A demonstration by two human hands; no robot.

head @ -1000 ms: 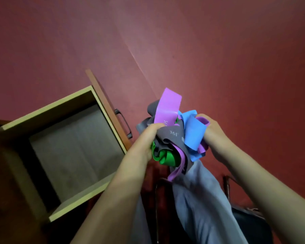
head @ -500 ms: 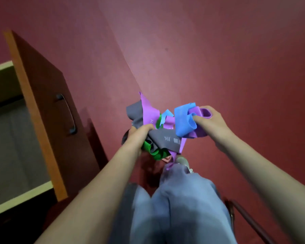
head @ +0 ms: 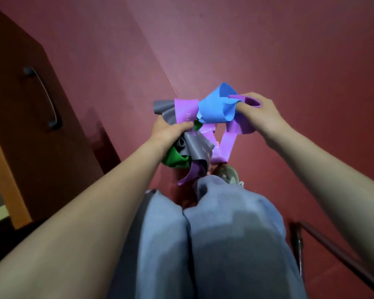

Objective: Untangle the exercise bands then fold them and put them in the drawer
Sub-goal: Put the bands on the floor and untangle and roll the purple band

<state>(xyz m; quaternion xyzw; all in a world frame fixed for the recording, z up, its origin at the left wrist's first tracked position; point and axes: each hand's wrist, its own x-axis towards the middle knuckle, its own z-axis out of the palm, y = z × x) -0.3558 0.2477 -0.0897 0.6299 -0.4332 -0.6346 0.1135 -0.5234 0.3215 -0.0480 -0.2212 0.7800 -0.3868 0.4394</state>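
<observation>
A tangle of exercise bands hangs in front of me above my knees: a blue band (head: 216, 106), a purple band (head: 227, 143), a grey band (head: 195, 147) and a green band (head: 175, 159). My left hand (head: 167, 131) grips the grey, purple and green part of the knot. My right hand (head: 261, 114) pinches the purple band where the blue one wraps around it. The two hands are a little apart, so the purple band stretches between them. The open drawer's brown front (head: 30, 117) with its metal handle (head: 44, 98) stands at the left; the drawer's inside is nearly out of view.
I sit with my legs in blue-grey trousers (head: 203, 238) below the bands, one foot (head: 227, 174) showing past the knees. A dark chair frame (head: 324, 244) runs along the lower right. Red floor (head: 268, 50) fills the rest of the view.
The view has swung right, so the drawer slid to the left edge. My hands have moved apart, and the blue and purple bands have pulled away from the grey and green clump.
</observation>
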